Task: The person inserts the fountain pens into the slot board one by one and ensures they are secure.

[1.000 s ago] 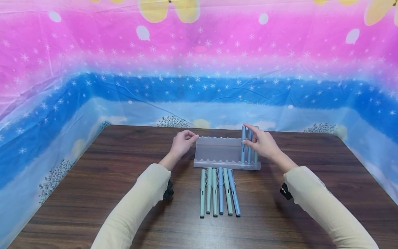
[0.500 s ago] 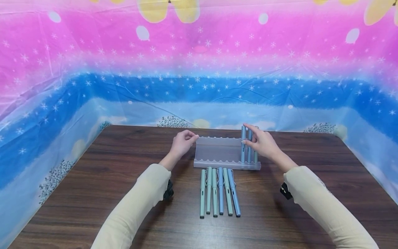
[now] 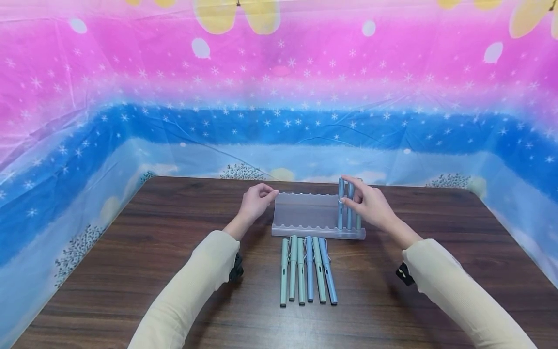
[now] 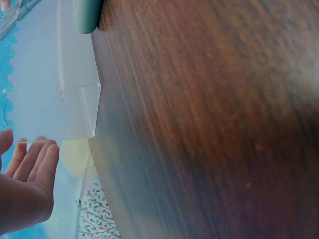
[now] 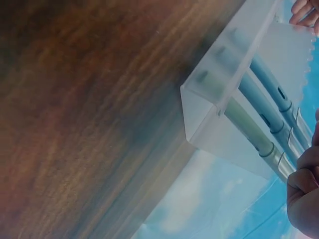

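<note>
A frosted pen rack (image 3: pixel 305 211) stands on the wooden table (image 3: pixel 174 232). Three pens stand in its right end. My right hand (image 3: pixel 366 202) pinches the leftmost of them, a blue pen (image 3: pixel 340 213), near its top. In the right wrist view the standing pens (image 5: pixel 269 84) lean in the rack (image 5: pixel 209 99), with my curled right fingers (image 5: pixel 304 194) beside them. My left hand (image 3: pixel 257 198) pinches the rack's top left corner. The left wrist view shows those fingers (image 4: pixel 35 164) at the rack's edge (image 4: pixel 75 89).
Several green and blue pens (image 3: pixel 307 269) lie side by side on the table just in front of the rack; one green end (image 4: pixel 87 15) shows in the left wrist view. A pink and blue star-patterned sheet (image 3: pixel 279 121) walls the table's back and sides.
My right hand has shifted slightly on the blue pen and its forearm has dropped a little. The left hand, the rack and the lying pens have not moved.
</note>
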`<state>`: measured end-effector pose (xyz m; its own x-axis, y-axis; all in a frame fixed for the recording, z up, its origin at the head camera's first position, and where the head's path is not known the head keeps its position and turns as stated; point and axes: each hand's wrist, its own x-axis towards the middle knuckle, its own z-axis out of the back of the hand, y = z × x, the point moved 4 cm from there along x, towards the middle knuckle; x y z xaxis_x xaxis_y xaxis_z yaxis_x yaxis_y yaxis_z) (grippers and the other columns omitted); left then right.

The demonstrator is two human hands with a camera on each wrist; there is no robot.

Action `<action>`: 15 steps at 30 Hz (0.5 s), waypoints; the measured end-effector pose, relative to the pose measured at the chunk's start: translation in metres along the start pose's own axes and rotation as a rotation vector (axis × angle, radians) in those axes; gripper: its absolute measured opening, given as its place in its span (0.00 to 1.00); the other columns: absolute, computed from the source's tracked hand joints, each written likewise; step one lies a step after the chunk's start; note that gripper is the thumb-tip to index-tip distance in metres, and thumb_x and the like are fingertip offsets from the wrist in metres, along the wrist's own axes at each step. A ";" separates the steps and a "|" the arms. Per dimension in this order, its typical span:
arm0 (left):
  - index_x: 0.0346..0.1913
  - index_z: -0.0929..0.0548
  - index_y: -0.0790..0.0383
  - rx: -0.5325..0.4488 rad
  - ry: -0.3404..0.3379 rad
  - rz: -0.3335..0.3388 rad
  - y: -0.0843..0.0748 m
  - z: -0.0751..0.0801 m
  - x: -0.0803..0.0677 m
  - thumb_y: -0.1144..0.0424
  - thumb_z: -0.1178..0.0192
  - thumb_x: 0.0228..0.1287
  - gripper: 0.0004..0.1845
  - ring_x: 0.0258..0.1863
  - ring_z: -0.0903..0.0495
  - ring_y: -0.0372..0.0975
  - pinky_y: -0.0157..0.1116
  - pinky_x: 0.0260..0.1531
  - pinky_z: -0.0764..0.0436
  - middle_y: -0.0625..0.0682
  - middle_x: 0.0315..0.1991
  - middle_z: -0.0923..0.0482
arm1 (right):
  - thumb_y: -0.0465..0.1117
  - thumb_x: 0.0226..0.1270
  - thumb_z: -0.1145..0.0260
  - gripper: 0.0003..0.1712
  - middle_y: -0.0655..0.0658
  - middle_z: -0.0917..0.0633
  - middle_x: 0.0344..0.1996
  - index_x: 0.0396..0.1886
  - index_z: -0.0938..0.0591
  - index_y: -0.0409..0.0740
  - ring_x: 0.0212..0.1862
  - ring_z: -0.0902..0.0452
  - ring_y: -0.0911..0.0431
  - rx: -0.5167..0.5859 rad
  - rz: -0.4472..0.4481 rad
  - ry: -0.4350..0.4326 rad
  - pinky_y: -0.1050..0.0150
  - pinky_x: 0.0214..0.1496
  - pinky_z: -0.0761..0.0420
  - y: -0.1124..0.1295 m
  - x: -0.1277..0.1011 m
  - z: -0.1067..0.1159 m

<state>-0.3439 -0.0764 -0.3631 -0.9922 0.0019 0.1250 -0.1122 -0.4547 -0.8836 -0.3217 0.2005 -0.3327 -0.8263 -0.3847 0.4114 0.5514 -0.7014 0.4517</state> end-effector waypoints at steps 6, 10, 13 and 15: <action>0.36 0.22 0.64 -0.004 -0.004 0.000 0.000 0.000 0.000 0.57 0.42 0.59 0.12 0.31 0.22 0.44 0.37 0.31 0.25 0.55 0.35 0.21 | 0.42 0.59 0.38 0.30 0.53 0.32 0.11 0.62 0.35 0.48 0.13 0.38 0.58 0.026 0.029 0.007 0.64 0.18 0.35 0.006 -0.010 -0.003; 0.36 0.22 0.64 -0.012 0.000 -0.001 0.001 0.000 0.001 0.57 0.42 0.59 0.12 0.33 0.22 0.46 0.37 0.32 0.24 0.55 0.35 0.21 | 0.43 0.59 0.38 0.29 0.54 0.31 0.12 0.60 0.33 0.48 0.14 0.37 0.59 0.044 0.032 0.018 0.65 0.18 0.34 0.009 -0.017 -0.006; 0.36 0.23 0.65 -0.019 0.003 0.000 0.001 0.000 0.001 0.57 0.42 0.59 0.12 0.34 0.22 0.48 0.38 0.32 0.24 0.56 0.36 0.21 | 0.44 0.59 0.38 0.27 0.56 0.30 0.12 0.59 0.31 0.47 0.14 0.37 0.60 0.053 0.047 0.028 0.65 0.18 0.34 0.011 -0.022 -0.008; 0.36 0.23 0.65 -0.017 0.005 0.003 0.001 0.000 0.000 0.57 0.42 0.59 0.12 0.35 0.22 0.48 0.38 0.32 0.24 0.56 0.36 0.21 | 0.44 0.59 0.38 0.26 0.56 0.30 0.12 0.57 0.30 0.46 0.14 0.37 0.60 0.064 0.050 0.038 0.65 0.18 0.34 0.012 -0.025 -0.010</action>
<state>-0.3444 -0.0765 -0.3639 -0.9927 0.0048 0.1203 -0.1102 -0.4390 -0.8917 -0.2955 0.1963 -0.3457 -0.8004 -0.4416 0.4054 0.5976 -0.6414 0.4812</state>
